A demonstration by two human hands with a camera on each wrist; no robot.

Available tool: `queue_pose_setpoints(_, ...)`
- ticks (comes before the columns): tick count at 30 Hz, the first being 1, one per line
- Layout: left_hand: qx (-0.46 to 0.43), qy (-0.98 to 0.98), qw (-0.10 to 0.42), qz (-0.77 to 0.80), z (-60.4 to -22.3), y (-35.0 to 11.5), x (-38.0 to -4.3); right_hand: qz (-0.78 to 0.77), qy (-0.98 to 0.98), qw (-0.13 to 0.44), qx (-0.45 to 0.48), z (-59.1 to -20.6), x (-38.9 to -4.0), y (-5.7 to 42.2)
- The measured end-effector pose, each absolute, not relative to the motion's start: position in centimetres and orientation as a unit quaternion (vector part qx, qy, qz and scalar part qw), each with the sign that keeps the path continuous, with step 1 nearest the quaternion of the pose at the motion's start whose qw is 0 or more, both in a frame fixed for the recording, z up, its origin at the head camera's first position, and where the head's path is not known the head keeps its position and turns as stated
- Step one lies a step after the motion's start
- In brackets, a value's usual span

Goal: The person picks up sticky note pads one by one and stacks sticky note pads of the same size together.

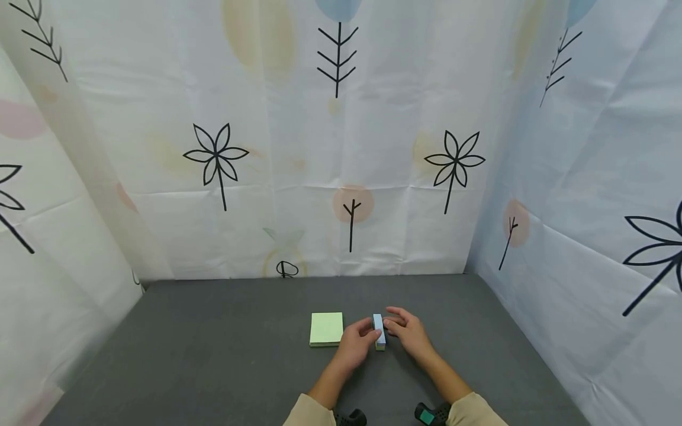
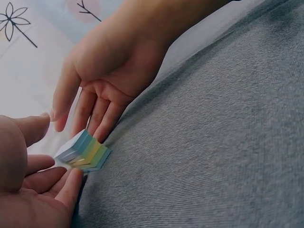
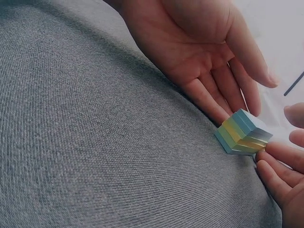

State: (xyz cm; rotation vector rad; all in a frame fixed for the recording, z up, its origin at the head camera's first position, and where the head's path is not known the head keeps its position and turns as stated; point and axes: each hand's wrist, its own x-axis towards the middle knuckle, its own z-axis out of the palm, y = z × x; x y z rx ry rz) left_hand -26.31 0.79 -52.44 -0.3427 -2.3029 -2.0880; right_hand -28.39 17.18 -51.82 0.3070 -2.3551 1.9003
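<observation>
A narrow stack of sticky notes (image 1: 379, 324) stands on the grey table with a pale blue top. Its side shows blue, yellow and green layers in the left wrist view. On its left is my left hand (image 1: 354, 344), fingers loosely bent along that side and thumb near the top. From the right, my right hand (image 1: 412, 337) faces it, thumb and fingers apart, fingertips right at the stack's side. Both palms turn inward in the right wrist view, with the stack (image 3: 243, 133) between the fingers. A square pale green sticky note pad (image 1: 327, 329) lies just left of my left hand.
The grey tabletop (image 1: 213, 355) spreads around the hands. White patterned cloth (image 1: 341, 148) hangs behind it and along both sides. Dark straps with small devices (image 1: 433, 414) sit at the wrists, by the beige sleeves.
</observation>
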Motion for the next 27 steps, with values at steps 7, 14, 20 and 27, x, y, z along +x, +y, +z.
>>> queue_pose_setpoints(7, -0.122, -0.743, -0.021, -0.658, -52.19, 0.85, -26.57, 0.645, -0.759, 0.035, 0.081, -51.77, -28.63, 17.24)
queue_pose_setpoints(14, -0.133, -0.752, -0.044, -0.645, -51.87, 0.74, -26.98, 0.64, -0.764, 0.031, 0.078, -51.65, -28.65, 17.28)
queue_pose_setpoints(20, -0.14, -0.749, -0.053, -0.646, -51.76, 0.58, -27.16, 0.655, -0.752, 0.017, 0.076, -51.46, -28.5, 17.23)
queue_pose_setpoints(27, -0.123, -0.755, -0.057, -0.642, -52.04, 0.52, -27.18, 0.677, -0.733, -0.015, 0.067, -51.21, -28.1, 17.1)
